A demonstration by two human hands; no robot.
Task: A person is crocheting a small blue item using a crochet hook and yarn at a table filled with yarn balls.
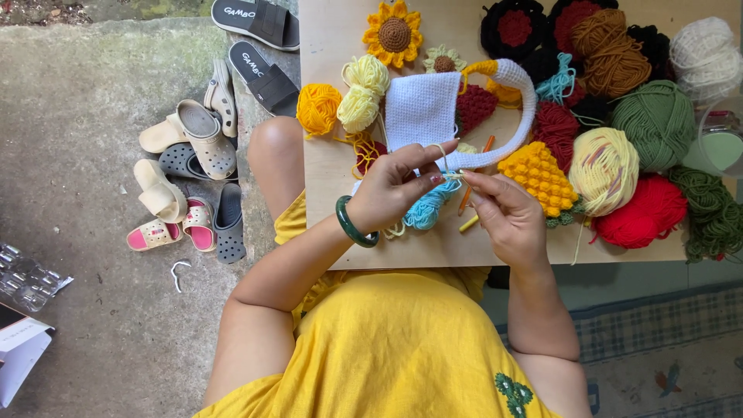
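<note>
Concrete floor and scattered sandals frame a yarn-strewn tabletop (333, 46); at frame center, left hand (395, 190) pinches the white crochet piece (422, 108), right hand (503, 213) pinches pale yarn (451, 176). Stitching appears underway; the next loop needs steady tension.

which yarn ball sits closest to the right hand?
The pale yellow ball with pinkish streaks, just right of the right hand past the yellow bobble piece. The red and green balls lie further out.
</note>
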